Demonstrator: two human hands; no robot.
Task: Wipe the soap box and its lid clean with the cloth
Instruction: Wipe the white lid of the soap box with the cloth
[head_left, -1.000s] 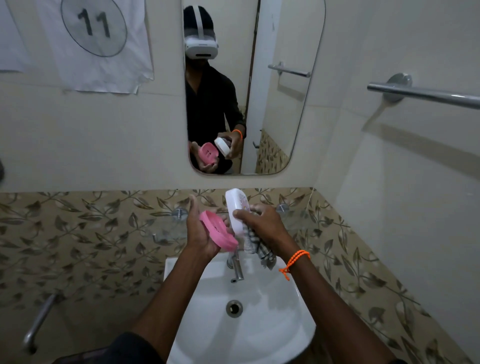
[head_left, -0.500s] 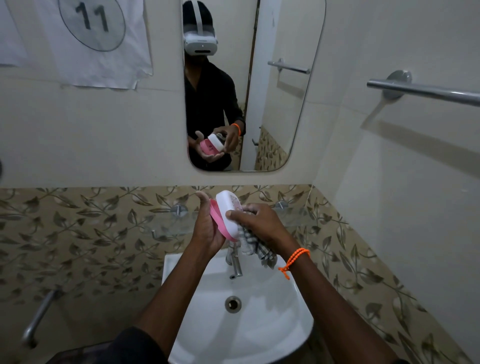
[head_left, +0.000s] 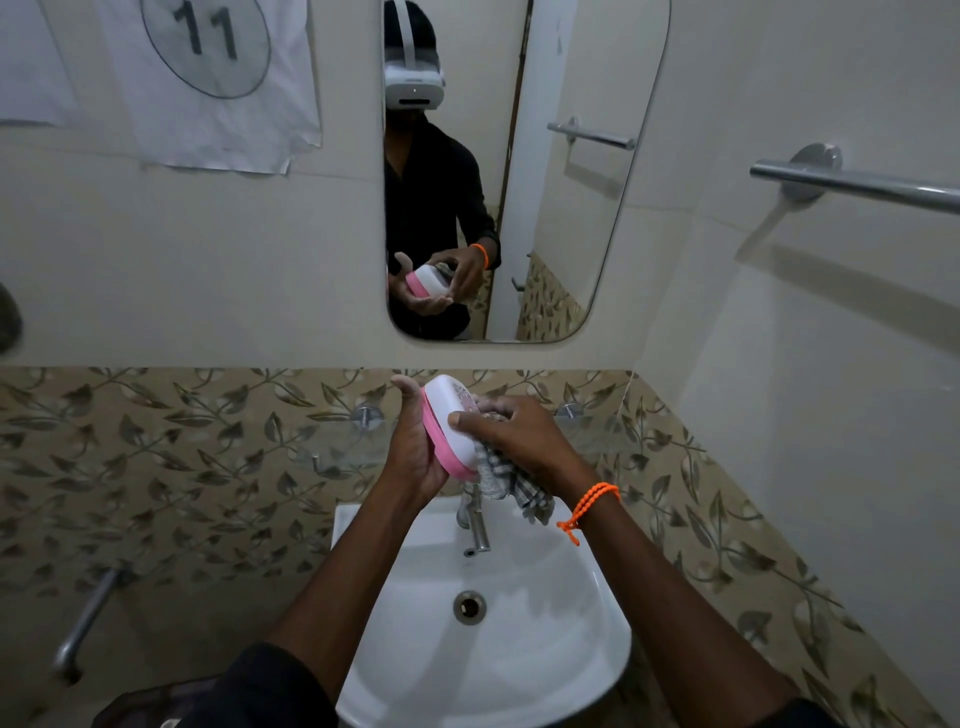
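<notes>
A: Where do things stand?

B: Both hands are up together over the sink (head_left: 582, 618), right at the centre of the view. The left hand (head_left: 413, 457) cups the pink soap box (head_left: 441, 451) from behind, thumb up at 12 o'clock. The white lid (head_left: 451, 415) sits closed on the box, facing 3 o'clock.

A: And the other hand?

B: The right hand (head_left: 519, 436) has the checked cloth (head_left: 511, 486) bunched under its curled fingers, with the thumb pressed on the lid's edge. The loose end of the cloth hangs toward 5 o'clock, just above the tap (head_left: 475, 519).

A: So what could go wrong?

B: The box is tilted nearly on edge, and I judge the lid to be only resting on it, not snapped. If the thumb eases while rubbing, the lid could slide off and drop into the sink at 6 o'clock.

A: Anything else?

B: The left hand's grip looks like an open-palmed cradle, so a hard wipe pushing toward 9 o'clock may squirt the smooth plastic out. The dangling cloth could also snag on the tap or get wet in the basin.

A: And the cleaning itself?

B: With the lid on, the inner faces are hidden; wiping only the outside would leave them unwiped.
</notes>
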